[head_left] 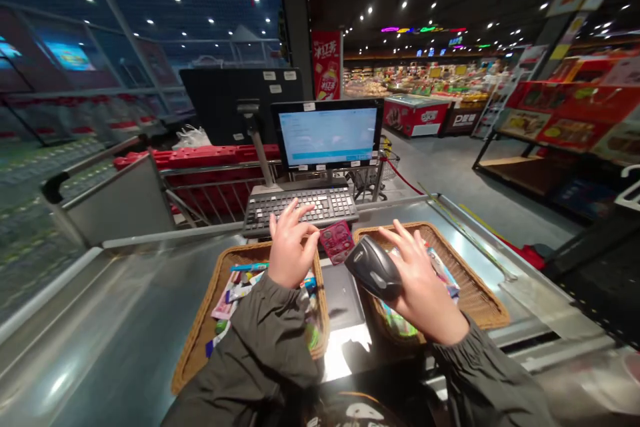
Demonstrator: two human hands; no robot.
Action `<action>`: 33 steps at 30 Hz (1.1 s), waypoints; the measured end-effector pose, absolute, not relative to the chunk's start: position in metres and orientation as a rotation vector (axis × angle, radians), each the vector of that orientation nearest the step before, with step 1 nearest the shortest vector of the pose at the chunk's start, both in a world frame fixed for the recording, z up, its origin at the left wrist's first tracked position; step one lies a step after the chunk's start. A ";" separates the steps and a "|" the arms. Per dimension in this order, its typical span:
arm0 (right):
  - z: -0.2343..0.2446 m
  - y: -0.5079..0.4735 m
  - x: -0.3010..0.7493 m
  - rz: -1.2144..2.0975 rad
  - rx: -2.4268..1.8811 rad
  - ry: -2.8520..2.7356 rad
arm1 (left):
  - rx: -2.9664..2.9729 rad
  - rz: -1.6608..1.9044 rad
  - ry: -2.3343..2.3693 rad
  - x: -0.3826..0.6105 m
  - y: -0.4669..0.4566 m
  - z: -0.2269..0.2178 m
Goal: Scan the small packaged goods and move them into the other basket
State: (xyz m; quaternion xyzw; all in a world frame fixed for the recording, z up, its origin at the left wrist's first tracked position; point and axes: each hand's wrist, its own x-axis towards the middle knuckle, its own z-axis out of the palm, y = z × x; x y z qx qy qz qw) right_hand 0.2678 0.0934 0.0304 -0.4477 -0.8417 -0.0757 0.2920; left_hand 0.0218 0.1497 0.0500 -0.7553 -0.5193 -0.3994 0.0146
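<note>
My left hand (290, 243) holds a small dark red packet (337, 240) by its edge, pinched between thumb and fingers, just in front of the grey keyboard (300, 208). My right hand (417, 277) grips a black handheld barcode scanner (373, 267), its head turned toward the red packet. Both hands hover over the steel checkout counter (125, 320), between two wicker baskets. The left basket (200, 327) lies under my left forearm and holds several small packaged goods. The right basket (475, 293) sits under my right hand with more packets.
A monitor (327, 133) with a lit screen stands behind the keyboard. A flat scanner plate (343, 297) lies between the baskets. Red shopping carts (200, 180) stand behind a rail. Store shelves (565, 113) and an aisle are at the right.
</note>
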 end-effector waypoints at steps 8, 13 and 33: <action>0.036 0.094 0.214 -0.086 -1.069 -2.376 | -2.243 -1.240 -1.748 -0.027 0.130 0.041; 0.037 0.090 0.198 -0.080 -1.009 -2.416 | -2.207 -1.277 -1.819 -0.046 0.121 0.037; 0.035 0.081 0.184 -0.028 -0.987 -2.455 | -2.212 -1.300 -1.905 -0.066 0.115 0.034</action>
